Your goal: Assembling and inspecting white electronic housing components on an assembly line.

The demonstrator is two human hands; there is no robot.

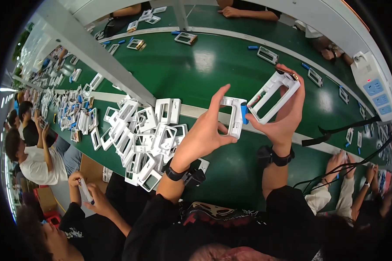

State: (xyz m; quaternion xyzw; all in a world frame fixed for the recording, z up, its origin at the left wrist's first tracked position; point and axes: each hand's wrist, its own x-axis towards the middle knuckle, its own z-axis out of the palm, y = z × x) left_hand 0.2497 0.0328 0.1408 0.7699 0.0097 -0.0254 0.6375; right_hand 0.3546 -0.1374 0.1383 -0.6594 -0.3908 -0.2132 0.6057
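In the head view, the heap of white frames lies on the green worktop, and both hands are raised to the right of it. The left hand, nearer the heap, has its grip closed on a white frame, thumb at the lower edge and index finger stretched upward. The right hand, farther right of the heap, has its grip around a longer white frame, tilted, with thin red wires inside one side and a copper-coloured piece at its upper end. A blue cylinder stands between these two frames, at the tip of the right thumb; I cannot tell which frame it joins. Black wristbands circle both wrists.

A grey post rises just beyond the heap. Farther beyond it, another white frame rests near the worktop's far strip. Well to the right of the heap are a white socket block and black cables. Below and left of the heap, a co-worker holds a white piece in two hands.
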